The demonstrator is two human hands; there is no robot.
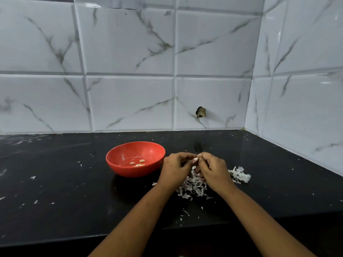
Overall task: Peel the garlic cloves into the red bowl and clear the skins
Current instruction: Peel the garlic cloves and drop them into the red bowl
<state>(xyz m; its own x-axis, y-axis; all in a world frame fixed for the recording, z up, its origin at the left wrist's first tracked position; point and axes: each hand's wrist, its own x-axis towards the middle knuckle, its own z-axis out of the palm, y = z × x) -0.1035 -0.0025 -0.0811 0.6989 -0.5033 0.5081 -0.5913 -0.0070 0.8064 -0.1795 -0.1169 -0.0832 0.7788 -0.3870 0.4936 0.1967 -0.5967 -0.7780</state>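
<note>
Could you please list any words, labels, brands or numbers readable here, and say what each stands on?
None can be read. The red bowl, the wall tiles and the black counter bear no words, labels or numbers; neither does the garlic clove pinched between the left hand and the right hand, nor the skins.
</note>
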